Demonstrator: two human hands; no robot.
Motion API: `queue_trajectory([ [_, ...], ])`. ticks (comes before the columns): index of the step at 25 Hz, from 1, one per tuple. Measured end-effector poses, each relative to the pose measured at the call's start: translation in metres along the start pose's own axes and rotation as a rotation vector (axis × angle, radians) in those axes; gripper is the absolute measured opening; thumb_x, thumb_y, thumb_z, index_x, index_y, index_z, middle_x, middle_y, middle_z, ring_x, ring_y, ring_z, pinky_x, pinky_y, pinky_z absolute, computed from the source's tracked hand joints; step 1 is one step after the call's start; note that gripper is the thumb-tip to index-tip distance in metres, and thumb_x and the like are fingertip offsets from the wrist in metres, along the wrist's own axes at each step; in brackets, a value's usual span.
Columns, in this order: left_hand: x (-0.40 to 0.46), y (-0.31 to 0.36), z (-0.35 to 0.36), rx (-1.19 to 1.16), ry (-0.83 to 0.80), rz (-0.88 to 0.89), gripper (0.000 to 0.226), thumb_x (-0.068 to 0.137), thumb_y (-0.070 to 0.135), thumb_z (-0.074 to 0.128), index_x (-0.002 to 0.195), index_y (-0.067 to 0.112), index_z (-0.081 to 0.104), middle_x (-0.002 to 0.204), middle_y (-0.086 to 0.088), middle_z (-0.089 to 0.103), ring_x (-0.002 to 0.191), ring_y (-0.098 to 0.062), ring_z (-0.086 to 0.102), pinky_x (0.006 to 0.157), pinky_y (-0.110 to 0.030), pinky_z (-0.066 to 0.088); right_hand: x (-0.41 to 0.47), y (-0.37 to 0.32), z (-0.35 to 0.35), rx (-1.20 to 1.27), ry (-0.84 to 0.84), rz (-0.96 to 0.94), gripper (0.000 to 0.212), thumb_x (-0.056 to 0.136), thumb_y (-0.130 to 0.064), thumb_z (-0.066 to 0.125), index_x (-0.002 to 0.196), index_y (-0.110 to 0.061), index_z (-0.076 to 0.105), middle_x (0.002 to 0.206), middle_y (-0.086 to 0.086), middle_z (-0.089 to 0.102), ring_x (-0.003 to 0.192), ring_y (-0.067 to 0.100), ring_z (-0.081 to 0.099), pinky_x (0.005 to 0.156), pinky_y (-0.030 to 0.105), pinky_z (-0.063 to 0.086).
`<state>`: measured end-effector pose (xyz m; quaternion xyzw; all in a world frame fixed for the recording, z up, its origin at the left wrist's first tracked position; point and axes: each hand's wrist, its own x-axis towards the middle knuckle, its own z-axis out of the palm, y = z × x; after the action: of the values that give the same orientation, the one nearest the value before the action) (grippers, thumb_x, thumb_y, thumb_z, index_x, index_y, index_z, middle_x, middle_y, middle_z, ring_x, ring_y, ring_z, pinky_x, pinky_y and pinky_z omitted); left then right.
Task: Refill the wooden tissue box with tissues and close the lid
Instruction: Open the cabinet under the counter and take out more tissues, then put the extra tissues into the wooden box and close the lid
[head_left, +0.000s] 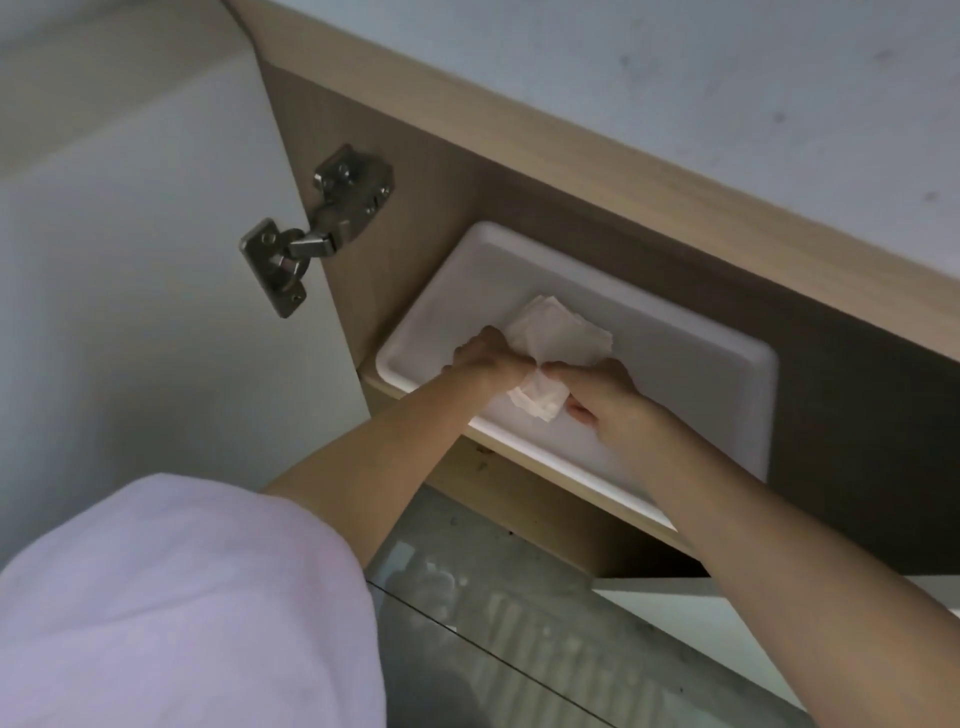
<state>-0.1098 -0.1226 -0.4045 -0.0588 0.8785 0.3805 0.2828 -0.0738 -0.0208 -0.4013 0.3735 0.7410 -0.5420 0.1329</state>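
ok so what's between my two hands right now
In the head view, a bunch of white tissue sits between the left hand and right hand, both gripping it over the white tray.

A pale wood cabinet frame is seen above the fingers, with a mottled grey-white surface beyond it. To the left of the fingers, a white cabinet door is held open by a metal hinge. Below the fingers, a glossy grey surface is shown under dim, flat light.
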Motion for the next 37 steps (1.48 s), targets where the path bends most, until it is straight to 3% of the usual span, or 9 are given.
queue_trajectory([
  [2,-0.007,0.002,-0.008,-0.143,-0.043,-0.030,0.046,0.083,0.024,0.062,0.122,0.004,0.048,0.125,-0.014,0.055,0.116,-0.029,0.052,0.091,-0.030,0.043,-0.005,-0.001,0.001,0.124,-0.057,0.027,0.044,0.085,-0.014,0.062,0.125,0.002,0.051,0.113,0.017,0.062,0.092,0.022,0.059,0.079,0.030,0.051],
  [7,-0.067,0.008,-0.029,-0.448,-0.166,-0.046,0.043,0.085,0.014,0.061,0.124,0.002,0.049,0.124,-0.013,0.058,0.115,-0.025,0.053,0.090,-0.028,0.043,-0.045,-0.003,-0.014,0.483,-0.241,0.040,0.031,0.090,-0.007,0.048,0.119,0.002,0.054,0.091,0.009,0.063,0.081,0.019,0.061,0.066,0.026,0.055],
  [11,-0.128,-0.006,-0.040,-0.682,-0.202,-0.162,0.046,0.084,0.015,0.063,0.127,0.007,0.046,0.114,-0.005,0.057,0.105,-0.019,0.053,0.086,-0.025,0.045,-0.096,0.005,-0.022,0.305,-0.217,0.076,0.033,0.088,-0.012,0.053,0.118,0.002,0.054,0.111,0.021,0.064,0.101,0.034,0.062,0.092,0.042,0.050],
  [17,-0.206,-0.021,-0.062,-0.830,-0.321,-0.273,0.047,0.085,0.029,0.061,0.128,0.013,0.051,0.119,-0.008,0.065,0.108,-0.022,0.062,0.091,-0.031,0.049,-0.187,0.007,-0.034,0.273,-0.343,0.088,0.037,0.090,-0.011,0.052,0.127,-0.012,0.050,0.120,0.012,0.063,0.110,0.027,0.060,0.097,0.037,0.048],
  [22,-0.277,-0.016,-0.088,-0.828,-0.194,-0.274,0.042,0.083,0.041,0.059,0.119,0.021,0.057,0.106,0.000,0.070,0.097,-0.014,0.066,0.081,-0.023,0.051,-0.257,-0.003,-0.041,0.174,-0.407,0.133,0.041,0.091,-0.040,0.047,0.128,-0.024,0.048,0.128,0.000,0.059,0.113,0.020,0.058,0.105,0.041,0.043],
  [26,-0.318,-0.004,-0.104,-0.880,-0.127,-0.209,0.062,0.065,0.050,0.060,0.121,0.024,0.054,0.110,0.001,0.069,0.100,-0.015,0.066,0.087,-0.029,0.052,-0.304,-0.032,-0.051,0.149,-0.363,0.127,0.030,0.097,-0.045,0.029,0.114,-0.036,0.052,0.124,-0.008,0.057,0.115,0.013,0.055,0.108,0.035,0.038],
  [30,-0.345,0.008,-0.121,-0.871,-0.050,-0.154,0.061,0.071,0.052,0.065,0.124,0.027,0.049,0.115,0.004,0.066,0.102,-0.013,0.065,0.088,-0.033,0.054,-0.345,-0.055,-0.061,0.046,-0.290,0.030,0.040,0.099,-0.039,0.022,0.128,-0.027,0.047,0.123,-0.011,0.055,0.110,0.009,0.052,0.093,0.022,0.036],
  [34,-0.371,0.022,-0.142,-0.836,-0.084,-0.097,0.059,0.073,0.050,0.063,0.126,0.028,0.049,0.117,0.005,0.065,0.103,-0.012,0.065,0.087,-0.032,0.054,-0.384,-0.071,-0.070,0.045,-0.239,-0.102,0.040,0.098,-0.041,0.022,0.133,-0.037,0.040,0.125,-0.019,0.050,0.105,-0.002,0.050,0.084,0.012,0.039],
  [37,-0.391,0.034,-0.160,-0.870,-0.151,-0.072,0.057,0.074,0.050,0.063,0.125,0.027,0.051,0.117,0.003,0.067,0.102,-0.014,0.066,0.087,-0.033,0.055,-0.411,-0.084,-0.081,0.072,-0.225,-0.105,0.033,0.096,-0.043,0.023,0.125,-0.046,0.040,0.112,-0.030,0.048,0.091,-0.019,0.046,0.075,0.000,0.035],
])
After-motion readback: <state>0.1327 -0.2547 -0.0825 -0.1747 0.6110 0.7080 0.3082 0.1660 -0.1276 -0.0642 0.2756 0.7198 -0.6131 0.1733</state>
